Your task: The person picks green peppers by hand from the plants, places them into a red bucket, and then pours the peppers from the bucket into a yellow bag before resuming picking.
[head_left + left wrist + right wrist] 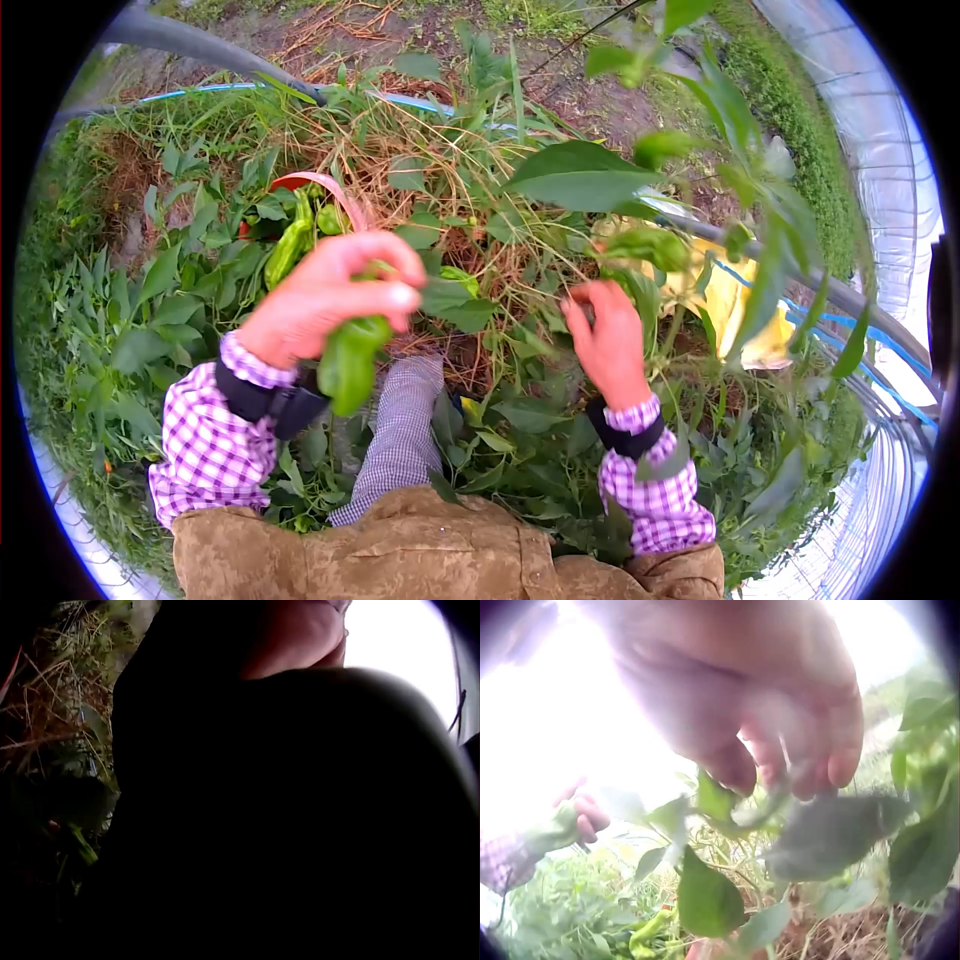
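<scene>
My left hand (325,290) holds a green pepper (352,368), which hangs below the palm with its lower end free. The right wrist view shows the same pepper (551,831) in the left hand's curled fingers at the far left. The left wrist view is mostly dark, with only a patch of skin at the top. My right hand (608,335) reaches among pepper plant leaves (825,836), thumb and fingers loosely bent and spaced apart, tips right at the foliage. Left of centre, several green peppers (290,245) lie by a red curved rim or handle (345,200).
Leafy plants surround both arms, and a large leaf (580,178) hangs close to the camera. Dry straw (465,235) covers ground ahead. A yellow sheet (735,305) lies at right beside a dark pipe and blue cord. A thick grey hose (220,45) crosses the upper left.
</scene>
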The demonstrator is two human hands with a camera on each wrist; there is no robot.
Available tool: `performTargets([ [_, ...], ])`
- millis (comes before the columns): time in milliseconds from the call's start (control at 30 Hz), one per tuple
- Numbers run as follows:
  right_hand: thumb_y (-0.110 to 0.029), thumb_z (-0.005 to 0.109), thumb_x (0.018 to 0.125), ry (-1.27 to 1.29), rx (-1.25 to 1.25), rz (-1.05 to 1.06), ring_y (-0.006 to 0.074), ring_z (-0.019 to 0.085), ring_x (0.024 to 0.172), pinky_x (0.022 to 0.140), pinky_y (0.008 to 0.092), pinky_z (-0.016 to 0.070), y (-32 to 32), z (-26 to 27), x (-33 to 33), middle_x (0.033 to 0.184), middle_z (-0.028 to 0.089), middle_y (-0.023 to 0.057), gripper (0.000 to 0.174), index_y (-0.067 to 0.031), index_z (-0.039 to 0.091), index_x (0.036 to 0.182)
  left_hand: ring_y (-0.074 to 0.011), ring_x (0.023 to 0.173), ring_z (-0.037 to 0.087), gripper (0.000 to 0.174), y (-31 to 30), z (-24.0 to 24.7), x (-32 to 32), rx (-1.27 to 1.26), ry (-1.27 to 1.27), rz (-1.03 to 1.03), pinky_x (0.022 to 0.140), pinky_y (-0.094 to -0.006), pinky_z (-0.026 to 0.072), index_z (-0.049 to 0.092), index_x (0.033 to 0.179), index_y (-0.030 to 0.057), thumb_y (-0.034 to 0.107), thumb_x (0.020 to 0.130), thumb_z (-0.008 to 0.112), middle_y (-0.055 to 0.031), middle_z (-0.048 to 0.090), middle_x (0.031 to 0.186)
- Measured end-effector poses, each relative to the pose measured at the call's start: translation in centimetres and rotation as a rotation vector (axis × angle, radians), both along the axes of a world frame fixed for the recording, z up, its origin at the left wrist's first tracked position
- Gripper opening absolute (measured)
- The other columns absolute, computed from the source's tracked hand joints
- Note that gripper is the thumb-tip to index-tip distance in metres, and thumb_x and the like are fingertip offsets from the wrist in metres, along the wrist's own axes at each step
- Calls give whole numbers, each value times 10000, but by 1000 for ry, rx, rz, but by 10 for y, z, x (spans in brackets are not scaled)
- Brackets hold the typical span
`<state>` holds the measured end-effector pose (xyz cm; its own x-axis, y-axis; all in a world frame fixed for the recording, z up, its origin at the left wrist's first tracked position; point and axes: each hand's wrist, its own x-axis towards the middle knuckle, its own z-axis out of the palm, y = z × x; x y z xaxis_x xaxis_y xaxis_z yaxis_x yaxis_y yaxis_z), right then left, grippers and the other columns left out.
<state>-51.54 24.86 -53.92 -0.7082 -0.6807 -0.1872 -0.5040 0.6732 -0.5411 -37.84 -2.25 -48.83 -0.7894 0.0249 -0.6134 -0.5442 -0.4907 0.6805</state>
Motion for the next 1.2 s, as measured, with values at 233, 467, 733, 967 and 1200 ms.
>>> performTargets([
  [233, -152, 578, 898, -1047, -217, 544, 252, 576, 1037, 891, 345, 462, 48, 115, 5, 1116, 585, 143, 257, 1, 582, 1105, -116, 609, 563, 180, 122, -28, -104, 39, 95, -172, 567, -252, 457, 655, 898, -60, 28, 748, 604, -67, 626, 744],
  [467, -213, 578, 885, -407, 196, -255, 185, 578, 680, 634, 323, 465, 149, 50, -30, 749, 606, 110, 217, -9, 629, 936, -244, 899, 597, 513, 202, -120, -144, -525, 82, -519, 762, -353, 482, 507, 1276, 72, 173, 785, 613, -156, 610, 1007],
  [733, -246, 607, 895, -685, -506, -570, 96, 552, 649, 538, 235, 417, 121, -79, -66, 768, 620, -12, 264, -36, 614, 1055, -298, 1014, 572, 438, 206, -155, -165, -879, 358, -353, 847, -417, 465, 579, 1156, 143, 253, 741, 663, -116, 574, 1068],
  [967, -220, 617, 877, -882, -209, -691, 48, 454, 472, 439, 192, 349, 119, -71, -88, 644, 578, -32, 168, -53, 633, 888, -269, 968, 589, 345, 215, -156, -174, -863, 371, -472, 836, -395, 457, 638, 1043, 80, 278, 762, 671, -72, 591, 1086],
  [1200, -286, 593, 893, -1178, -483, -815, 86, 473, 485, 448, 226, 365, 106, -11, -96, 687, 606, 2, 252, -42, 652, 921, -216, 904, 609, 463, 216, -170, -173, -513, 564, -414, 789, -362, 480, 582, 1145, 142, 507, 866, 523, -97, 646, 1013],
])
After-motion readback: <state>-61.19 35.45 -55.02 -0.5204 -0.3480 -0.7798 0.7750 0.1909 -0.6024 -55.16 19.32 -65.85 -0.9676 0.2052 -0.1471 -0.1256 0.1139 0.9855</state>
